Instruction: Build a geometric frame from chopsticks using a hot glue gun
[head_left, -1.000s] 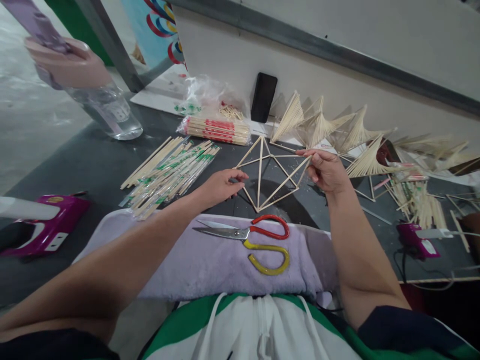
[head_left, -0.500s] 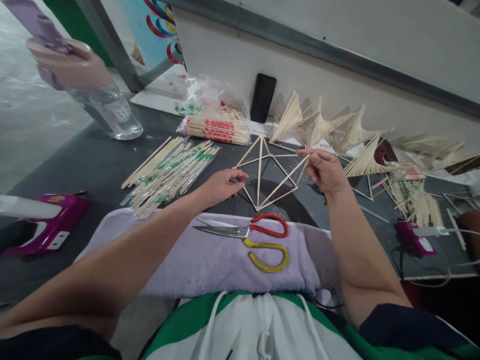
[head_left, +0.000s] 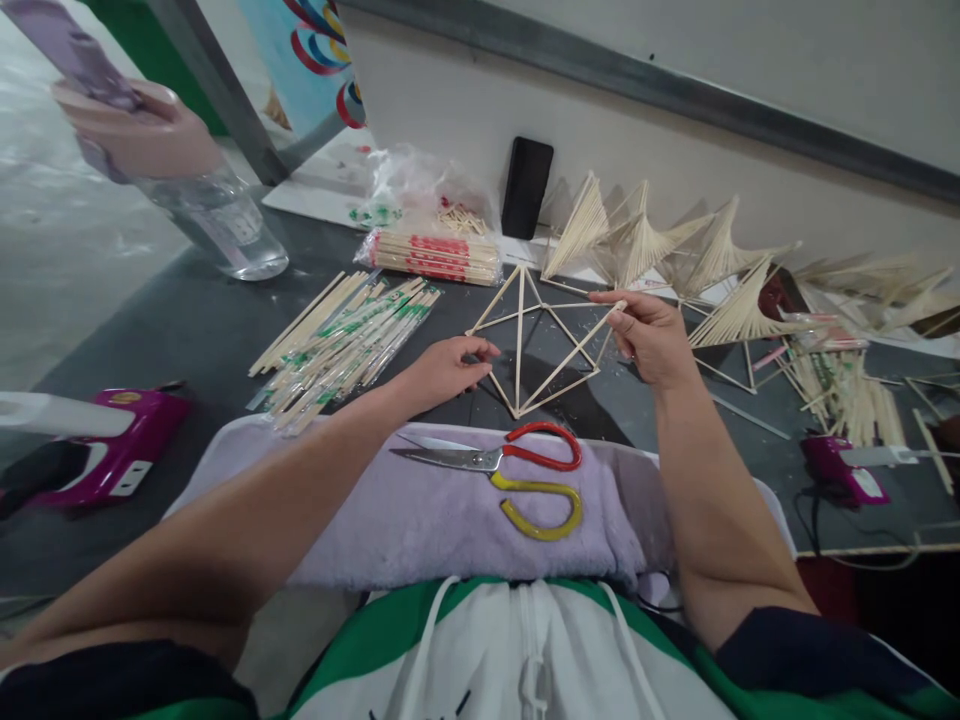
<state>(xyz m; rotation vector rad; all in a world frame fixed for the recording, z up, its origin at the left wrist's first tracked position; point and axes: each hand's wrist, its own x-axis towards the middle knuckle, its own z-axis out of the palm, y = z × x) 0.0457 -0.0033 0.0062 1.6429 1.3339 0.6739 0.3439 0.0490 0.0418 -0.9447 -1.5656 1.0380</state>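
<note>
A geometric frame of thin wooden sticks [head_left: 520, 340] stands on the dark table in front of me, its sticks meeting at pointed corners. My right hand [head_left: 651, 335] pinches its right corner between thumb and fingers. At the frame's left side, the fingers of my left hand [head_left: 452, 372] curl around a slanting stick, which they partly hide. Just nearer to me, scissors [head_left: 486, 460] with one red and one yellow handle lie partly open on a lilac towel [head_left: 442, 520].
Wrapped chopsticks [head_left: 352, 345] lie left of the frame, a packed bundle [head_left: 435, 258] behind. A phone [head_left: 527, 188] leans on the wall beside fanned stick models [head_left: 645, 240]. A water bottle [head_left: 225, 225] stands far left. Magenta power units [head_left: 124, 445] with cables sit at both sides.
Both hands keep nearly the same places on the stick frame. The view has shifted slightly, so the surroundings sit a little differently.
</note>
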